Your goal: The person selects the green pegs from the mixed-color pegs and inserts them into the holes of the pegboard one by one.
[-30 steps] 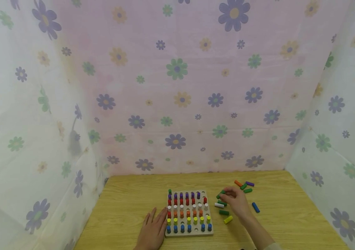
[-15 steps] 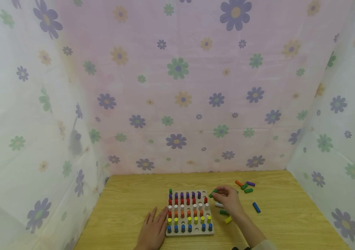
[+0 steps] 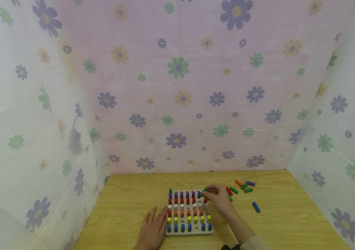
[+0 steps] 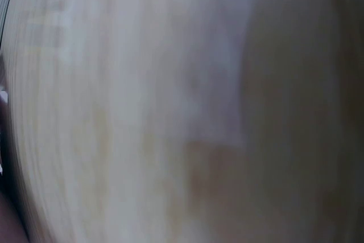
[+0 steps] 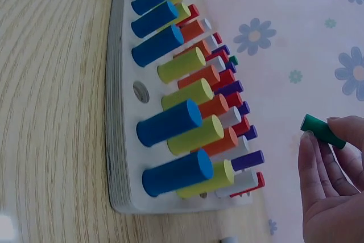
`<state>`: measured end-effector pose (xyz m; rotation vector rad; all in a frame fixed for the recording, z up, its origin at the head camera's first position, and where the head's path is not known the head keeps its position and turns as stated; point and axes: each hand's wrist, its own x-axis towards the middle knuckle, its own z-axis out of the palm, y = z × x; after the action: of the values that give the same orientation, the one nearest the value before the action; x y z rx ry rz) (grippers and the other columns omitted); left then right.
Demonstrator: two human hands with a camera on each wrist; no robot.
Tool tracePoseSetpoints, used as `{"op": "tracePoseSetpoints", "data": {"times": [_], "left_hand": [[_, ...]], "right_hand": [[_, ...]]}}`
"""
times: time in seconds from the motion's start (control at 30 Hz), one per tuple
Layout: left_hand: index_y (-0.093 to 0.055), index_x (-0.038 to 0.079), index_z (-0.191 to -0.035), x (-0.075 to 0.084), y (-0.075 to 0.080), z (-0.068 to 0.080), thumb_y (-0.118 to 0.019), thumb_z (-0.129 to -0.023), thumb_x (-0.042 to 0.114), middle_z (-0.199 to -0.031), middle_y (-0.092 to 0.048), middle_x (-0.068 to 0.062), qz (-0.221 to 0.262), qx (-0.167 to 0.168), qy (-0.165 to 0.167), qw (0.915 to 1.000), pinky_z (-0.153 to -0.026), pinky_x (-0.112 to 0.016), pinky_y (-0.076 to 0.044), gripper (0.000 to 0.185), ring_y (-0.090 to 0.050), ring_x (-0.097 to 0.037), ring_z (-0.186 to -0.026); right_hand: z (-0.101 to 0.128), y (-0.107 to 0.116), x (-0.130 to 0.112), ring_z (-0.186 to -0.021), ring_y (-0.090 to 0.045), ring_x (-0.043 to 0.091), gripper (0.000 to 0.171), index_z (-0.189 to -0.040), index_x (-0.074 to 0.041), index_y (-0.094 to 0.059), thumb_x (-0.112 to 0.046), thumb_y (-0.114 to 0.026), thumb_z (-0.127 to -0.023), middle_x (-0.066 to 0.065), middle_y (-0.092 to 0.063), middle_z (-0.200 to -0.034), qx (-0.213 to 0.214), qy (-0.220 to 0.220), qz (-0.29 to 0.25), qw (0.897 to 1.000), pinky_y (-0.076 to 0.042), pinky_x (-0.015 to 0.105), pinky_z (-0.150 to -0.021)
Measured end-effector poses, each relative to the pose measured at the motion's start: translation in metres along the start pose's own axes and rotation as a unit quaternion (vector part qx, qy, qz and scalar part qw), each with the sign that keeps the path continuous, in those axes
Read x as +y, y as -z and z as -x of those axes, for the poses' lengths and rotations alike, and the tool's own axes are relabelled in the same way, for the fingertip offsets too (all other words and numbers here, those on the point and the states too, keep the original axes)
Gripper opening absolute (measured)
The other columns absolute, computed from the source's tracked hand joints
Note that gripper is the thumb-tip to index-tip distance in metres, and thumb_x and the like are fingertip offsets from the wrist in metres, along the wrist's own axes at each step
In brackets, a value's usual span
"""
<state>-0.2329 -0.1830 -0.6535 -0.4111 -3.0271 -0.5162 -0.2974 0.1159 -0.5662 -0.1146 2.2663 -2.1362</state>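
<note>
A pale pegboard (image 3: 192, 234) stands on the table, filled with rows of blue, yellow, orange, white, red and purple pegs; one green peg (image 3: 170, 191) is upright at its far left corner. My right hand (image 3: 222, 201) is above the board's far right part and pinches a green peg (image 5: 322, 131) between thumb and fingertips, the peg tilted in the air. A bare hole (image 5: 141, 91) shows in the blue row. My left hand (image 3: 153, 225) lies with straight fingers on the table, its fingertips at the board's left edge. The left wrist view is a blur.
Loose pegs lie right of the board on the wooden table (image 3: 283, 222): a blue peg (image 3: 256, 207), an orange peg (image 3: 238, 182), a purple peg (image 3: 250, 183), a red peg (image 3: 229, 191) and several green ones. My right forearm hides part of this area. Flowered sheets (image 3: 177, 104) surround the table.
My right hand has moved left with the green peg, from over the loose pegs to above the board's far right part. The left hand has stayed in place.
</note>
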Motion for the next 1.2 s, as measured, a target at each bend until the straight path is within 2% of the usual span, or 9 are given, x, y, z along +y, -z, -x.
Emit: {"op": "tracePoseSetpoints", "data": {"times": [0.17,0.37,0.47,0.67,0.8,0.9,1.1,1.2], "left_hand": [[-0.042,0.017,-0.158,0.002,0.002,0.001,-0.027,-0.112,0.044,-0.161,-0.043,0.0,0.008,-0.002,0.002,1.0,-0.121,-0.065,-0.02,0.055,-0.028,-0.042,-0.151],[-0.042,0.016,-0.158,0.001,0.002,0.001,-0.027,-0.112,0.044,-0.161,-0.042,0.0,0.009,-0.006,0.002,0.9999,-0.121,-0.066,-0.02,0.056,-0.027,-0.042,-0.151],[-0.042,0.016,-0.158,0.0,0.001,0.001,-0.027,-0.112,0.044,-0.162,-0.042,0.0,0.01,-0.008,0.004,0.9999,-0.122,-0.065,-0.019,0.056,-0.027,-0.042,-0.151],[-0.042,0.016,-0.158,-0.001,0.0,-0.001,-0.027,-0.112,0.044,-0.161,-0.043,0.0,0.013,-0.004,0.001,0.9999,-0.122,-0.065,-0.019,0.055,-0.027,-0.042,-0.151],[-0.041,0.017,-0.159,-0.003,-0.002,-0.002,-0.024,-0.112,0.047,-0.161,-0.042,0.0,0.01,-0.008,0.003,0.9999,-0.122,-0.065,-0.019,0.058,-0.027,-0.042,-0.151],[-0.041,0.017,-0.159,-0.004,-0.003,-0.002,-0.023,-0.112,0.049,-0.162,-0.042,0.0,0.012,-0.014,0.006,0.9998,-0.122,-0.065,-0.018,0.06,-0.027,-0.042,-0.151],[-0.04,0.018,-0.16,-0.002,-0.002,-0.002,-0.024,-0.112,0.048,-0.162,-0.041,0.0,0.017,-0.024,0.014,0.9995,-0.123,-0.065,-0.017,0.059,-0.026,-0.042,-0.152],[-0.04,0.018,-0.16,-0.002,-0.001,-0.002,-0.025,-0.112,0.048,-0.161,-0.042,-0.001,0.018,-0.026,0.017,0.9993,-0.123,-0.065,-0.017,0.058,-0.026,-0.042,-0.152]], "right_hand": [[-0.001,-0.01,-0.002,-0.098,-0.07,0.039,0.03,-0.118,0.01,-0.061,-0.005,-0.073,-0.095,0.015,-0.068,-0.101,-0.002,-0.013,-0.013,1.0,-0.061,0.048,-0.089],[-0.003,-0.024,-0.004,-0.097,-0.07,0.041,0.028,-0.117,0.011,-0.061,-0.003,-0.07,-0.096,0.019,-0.067,-0.102,-0.006,-0.009,-0.013,1.0,-0.061,0.052,-0.089],[-0.005,-0.03,-0.002,-0.096,-0.069,0.04,0.027,-0.117,0.009,-0.062,-0.005,-0.071,-0.096,0.016,-0.066,-0.102,-0.006,-0.008,0.004,1.0,-0.061,0.05,-0.087],[-0.013,-0.041,0.002,-0.091,-0.067,0.027,0.029,-0.117,0.009,-0.062,-0.008,-0.072,-0.096,0.015,-0.065,-0.103,-0.015,0.016,0.042,0.999,-0.062,0.048,-0.084],[-0.02,-0.05,0.005,-0.089,-0.065,0.022,0.025,-0.115,0.007,-0.064,-0.008,-0.072,-0.096,0.013,-0.066,-0.101,-0.007,0.033,0.068,0.997,-0.062,0.04,-0.079],[-0.025,-0.057,0.005,-0.088,-0.065,0.02,0.023,-0.114,0.005,-0.064,-0.007,-0.071,-0.096,0.012,-0.067,-0.101,-0.004,0.04,0.081,0.996,-0.061,0.035,-0.076],[-0.029,-0.07,0.004,-0.087,-0.066,0.02,0.022,-0.114,0.005,-0.065,-0.006,-0.072,-0.095,0.011,-0.068,-0.1,0.001,0.032,0.103,0.994,-0.06,0.033,-0.074],[-0.031,-0.076,0.006,-0.087,-0.065,0.021,0.021,-0.112,0.006,-0.065,-0.005,-0.071,-0.095,0.012,-0.069,-0.099,0.0,0.045,0.111,0.993,-0.06,0.033,-0.073]]}}
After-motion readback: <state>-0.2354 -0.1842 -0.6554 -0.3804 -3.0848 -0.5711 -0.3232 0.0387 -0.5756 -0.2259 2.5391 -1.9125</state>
